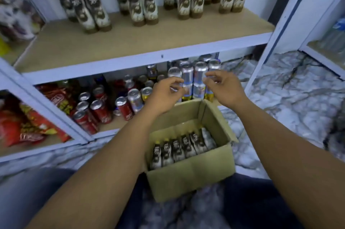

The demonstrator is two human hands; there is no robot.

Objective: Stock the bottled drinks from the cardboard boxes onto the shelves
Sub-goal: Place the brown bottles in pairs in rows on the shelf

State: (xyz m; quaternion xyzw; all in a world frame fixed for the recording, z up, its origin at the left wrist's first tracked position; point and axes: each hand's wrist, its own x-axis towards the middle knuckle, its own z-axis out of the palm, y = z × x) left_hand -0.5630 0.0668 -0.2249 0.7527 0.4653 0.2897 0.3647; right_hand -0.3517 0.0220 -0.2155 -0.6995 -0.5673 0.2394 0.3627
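An open cardboard box (188,174) stands on the floor in front of me, with a row of several brown-and-white bottles (179,148) along its near side. Many more of the same bottles (141,1) stand in groups on the wooden upper shelf (115,42). My left hand (164,94) and my right hand (224,87) hover side by side above the box's far edge, level with the lower shelf. Both hands have loosely curled fingers and hold nothing.
The lower shelf carries red cans (93,111) and tall silver cans (194,77) right behind my hands. Red snack bags (24,126) fill the bay at the left. A white shelf post (276,29) rises at the right, above the marble-patterned floor (280,101).
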